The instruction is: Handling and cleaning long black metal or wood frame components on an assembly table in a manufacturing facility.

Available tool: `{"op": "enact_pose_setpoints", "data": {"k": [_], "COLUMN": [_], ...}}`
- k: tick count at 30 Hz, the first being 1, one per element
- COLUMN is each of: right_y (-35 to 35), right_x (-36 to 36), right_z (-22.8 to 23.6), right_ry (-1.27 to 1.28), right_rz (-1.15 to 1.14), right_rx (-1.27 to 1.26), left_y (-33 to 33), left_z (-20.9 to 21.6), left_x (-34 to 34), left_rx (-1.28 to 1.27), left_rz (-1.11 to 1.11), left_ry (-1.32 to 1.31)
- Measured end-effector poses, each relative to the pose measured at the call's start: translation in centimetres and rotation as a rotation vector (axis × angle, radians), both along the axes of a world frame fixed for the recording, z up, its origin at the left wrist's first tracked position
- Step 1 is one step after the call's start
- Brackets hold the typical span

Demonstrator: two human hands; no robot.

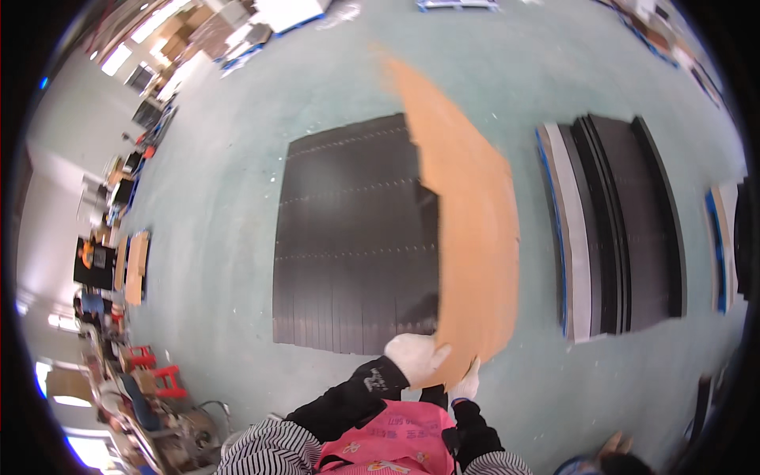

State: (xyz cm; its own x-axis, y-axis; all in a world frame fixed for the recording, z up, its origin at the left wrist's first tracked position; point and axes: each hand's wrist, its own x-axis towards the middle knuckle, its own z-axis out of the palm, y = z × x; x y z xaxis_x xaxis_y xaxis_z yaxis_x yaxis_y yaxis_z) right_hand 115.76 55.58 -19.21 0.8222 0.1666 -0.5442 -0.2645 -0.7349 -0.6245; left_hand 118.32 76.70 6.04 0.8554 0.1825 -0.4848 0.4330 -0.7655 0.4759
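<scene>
A long tan cardboard sheet (479, 214) stands tilted in front of me, its far end smeared by motion. My left hand (413, 359), in a white glove, is closed on the sheet's near left edge. Lower and to the right, my right hand (465, 382), also gloved in white, grips the near end of the same sheet; its fingers are partly hidden behind the cardboard. Left of the sheet lies a wide stack of dark strips or panels (356, 222), with rows of small light marks across it. The sheet overlaps the stack's right side.
To the right, more black panels (633, 229) lie over a white layer and a blue base. Another such stack (724, 245) is at the far right. Red stools (168, 381) and machinery stand at the left. Someone's head and hand (613, 455) show at the lower right.
</scene>
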Motion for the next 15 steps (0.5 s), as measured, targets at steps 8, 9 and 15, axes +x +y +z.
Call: {"op": "enact_pose_setpoints", "data": {"k": [8,9,15], "right_y": [4.1,4.4,11.4], "right_x": [4.0,5.0,8.9], "right_z": [6.9,8.4,13.3], "right_ry": [0.38,0.217,-0.068], "right_rz": [-0.881,-0.789,-0.427], "right_rx": [1.223,0.996,0.896], "left_y": [1.4,1.7,8.0], "left_z": [7.0,7.2,11.6], "left_x": [-1.2,-1.9,-8.9], "left_rx": [0.08,0.097,0.035], "left_rz": [-0.155,-0.151,0.171], "left_ry": [-0.215,-0.245,-0.742]}}
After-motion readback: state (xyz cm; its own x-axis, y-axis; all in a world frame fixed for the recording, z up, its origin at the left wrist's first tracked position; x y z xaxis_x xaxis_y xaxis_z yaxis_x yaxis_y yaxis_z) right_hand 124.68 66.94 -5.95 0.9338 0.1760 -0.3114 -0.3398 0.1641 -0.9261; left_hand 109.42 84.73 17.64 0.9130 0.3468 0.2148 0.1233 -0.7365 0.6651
